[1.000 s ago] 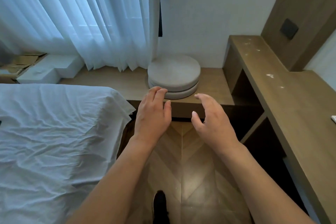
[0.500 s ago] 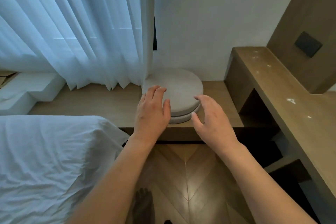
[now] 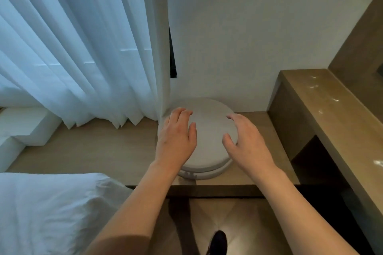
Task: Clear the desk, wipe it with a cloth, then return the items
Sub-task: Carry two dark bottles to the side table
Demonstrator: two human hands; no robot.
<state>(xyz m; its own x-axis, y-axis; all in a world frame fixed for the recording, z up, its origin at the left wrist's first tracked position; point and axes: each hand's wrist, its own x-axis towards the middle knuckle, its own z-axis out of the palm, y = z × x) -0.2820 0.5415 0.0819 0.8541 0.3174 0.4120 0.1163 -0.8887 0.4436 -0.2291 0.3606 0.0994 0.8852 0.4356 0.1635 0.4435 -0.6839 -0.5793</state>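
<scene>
Two round grey cushions (image 3: 209,141) lie stacked on a low wooden ledge (image 3: 103,151) against the white wall. My left hand (image 3: 176,136) lies flat over the left part of the top cushion, fingers straight. My right hand (image 3: 244,141) hovers at the cushion's right edge with fingers spread and slightly bent, holding nothing. Whether the right fingertips touch the cushion is unclear. The wooden desk (image 3: 323,109) runs along the right, its top marked with pale smears.
Sheer white curtains (image 3: 83,47) hang to the ledge at left, brushing the cushions. A bed with white linen (image 3: 51,209) fills the lower left. White blocks (image 3: 24,124) sit at far left. Herringbone wood floor (image 3: 223,217) lies below, with a dark shoe (image 3: 217,240).
I have stepped closer to the ledge and both hands have moved forward over the cushions, the left now flat on the top one, the right at its right edge.
</scene>
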